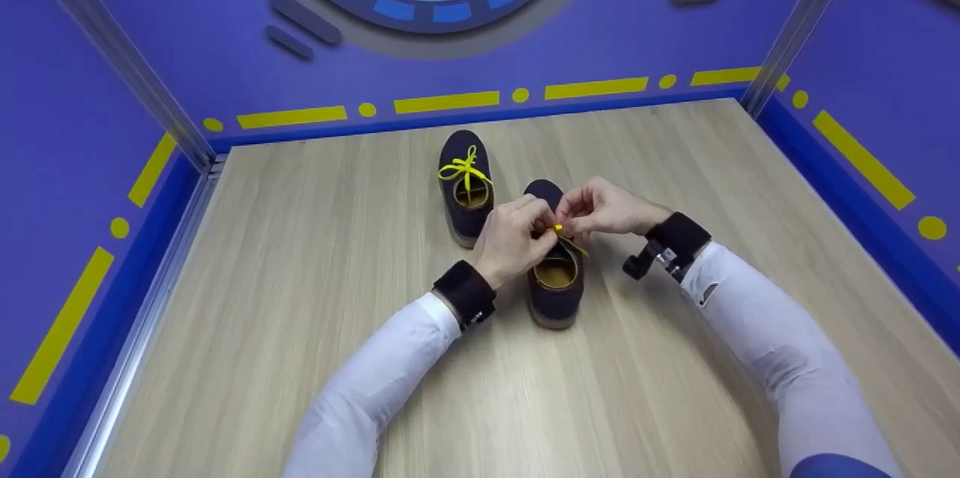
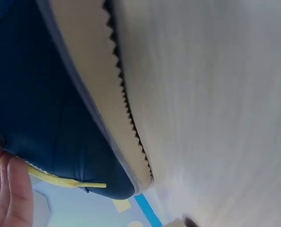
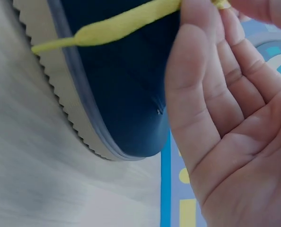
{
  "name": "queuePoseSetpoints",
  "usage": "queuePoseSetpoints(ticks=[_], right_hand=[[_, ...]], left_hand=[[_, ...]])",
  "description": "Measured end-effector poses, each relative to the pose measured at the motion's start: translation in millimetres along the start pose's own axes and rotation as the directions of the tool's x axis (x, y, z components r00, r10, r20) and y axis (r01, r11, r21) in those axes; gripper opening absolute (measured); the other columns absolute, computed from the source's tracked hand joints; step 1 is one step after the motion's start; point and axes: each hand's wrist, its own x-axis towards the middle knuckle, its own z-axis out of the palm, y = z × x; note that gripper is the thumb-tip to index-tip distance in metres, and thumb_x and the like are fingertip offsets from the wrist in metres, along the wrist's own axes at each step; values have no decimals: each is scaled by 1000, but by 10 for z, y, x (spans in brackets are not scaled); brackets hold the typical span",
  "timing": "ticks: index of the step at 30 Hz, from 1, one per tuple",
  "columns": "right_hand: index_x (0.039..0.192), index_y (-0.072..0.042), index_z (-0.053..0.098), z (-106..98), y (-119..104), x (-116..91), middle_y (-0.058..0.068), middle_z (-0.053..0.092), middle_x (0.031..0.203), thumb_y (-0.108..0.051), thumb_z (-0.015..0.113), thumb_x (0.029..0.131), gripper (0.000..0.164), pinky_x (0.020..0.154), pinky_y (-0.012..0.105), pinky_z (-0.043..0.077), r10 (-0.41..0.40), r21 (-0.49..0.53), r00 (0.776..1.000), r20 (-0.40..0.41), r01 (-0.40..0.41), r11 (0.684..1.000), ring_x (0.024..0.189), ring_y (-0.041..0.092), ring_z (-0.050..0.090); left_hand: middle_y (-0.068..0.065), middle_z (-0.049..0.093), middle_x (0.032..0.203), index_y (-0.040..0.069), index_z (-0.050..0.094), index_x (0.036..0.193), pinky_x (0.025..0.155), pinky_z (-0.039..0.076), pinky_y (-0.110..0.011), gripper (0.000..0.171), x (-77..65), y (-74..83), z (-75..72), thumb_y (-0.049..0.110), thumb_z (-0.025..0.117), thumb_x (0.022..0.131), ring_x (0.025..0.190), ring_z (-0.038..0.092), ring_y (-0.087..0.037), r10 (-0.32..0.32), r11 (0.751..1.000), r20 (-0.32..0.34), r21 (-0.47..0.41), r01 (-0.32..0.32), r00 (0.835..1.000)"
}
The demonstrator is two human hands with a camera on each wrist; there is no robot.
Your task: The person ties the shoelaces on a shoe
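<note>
Two dark shoes with yellow laces stand on the wooden table, toes pointing away from me. Over the nearer right-hand shoe (image 1: 553, 307), my left hand (image 1: 511, 239) and right hand (image 1: 609, 209) meet, each pinching the yellow shoelace (image 1: 558, 227) between thumb and fingers. One loose lace end (image 3: 126, 27) lies across the shoe's side in the right wrist view; another tip (image 2: 91, 184) sticks out toward the toe in the left wrist view. My fingers hide most of the knot area. The other shoe (image 1: 466, 226), left of my left hand, carries a tied yellow bow (image 1: 466, 167).
The pale wooden table (image 1: 315, 253) is bounded by blue-purple wall panels (image 1: 187, 13) at the back and sides, with metal posts at the corners. Black straps with small cameras (image 1: 664, 257) sit on both wrists.
</note>
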Motion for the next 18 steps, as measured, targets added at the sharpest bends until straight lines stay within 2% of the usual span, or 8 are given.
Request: queuePoseSetpoints(ticks=[5, 8, 13, 15, 18], right_hand=[[102, 18, 68, -1, 44, -10, 38, 63, 84, 11, 66, 97, 9, 59, 22, 54, -90, 9, 996, 25, 90, 996, 65, 14, 64], [101, 20, 69, -4, 56, -16, 35, 66, 83, 10, 64, 98, 12, 60, 22, 55, -110, 35, 994, 10, 110, 993, 66, 10, 66], [104, 23, 65, 1, 79, 3, 17, 75, 84, -5, 64, 103, 28, 63, 30, 61, -17, 122, 1000, -14, 19, 992, 67, 18, 71], [105, 22, 65, 1, 99, 16, 9, 76, 85, -7, 66, 103, 29, 62, 31, 61, 19, 145, 1000, -22, -16, 989, 67, 17, 71], [108, 18, 69, 9, 128, 23, 6, 78, 88, -2, 68, 101, 21, 62, 29, 60, 46, 178, 998, -36, -39, 983, 68, 13, 72]], left_hand=[[1, 66, 83, 12, 68, 87, 65, 51, -21, 13, 9, 19, 17, 6, 80, 83, 73, 64, -11, -16, 999, 11, 30, 15, 1000], [1, 65, 83, 11, 67, 88, 64, 51, -22, 13, 13, 17, 25, 5, 78, 84, 73, 64, -11, -15, 999, 19, 41, 14, 1000], [1, 62, 83, 10, 63, 86, 64, 51, -25, 15, -27, -16, 13, -1, 73, 84, 71, 61, -11, 37, 997, 10, 69, -38, 999], [1, 61, 85, 10, 62, 86, 64, 51, -25, 16, -44, -21, 7, -3, 71, 85, 71, 60, -11, 61, 994, 9, 86, -61, 998], [0, 61, 87, 10, 61, 86, 65, 51, -27, 17, -58, -12, 10, -4, 69, 85, 71, 59, -13, 87, 991, 5, 101, -87, 996]])
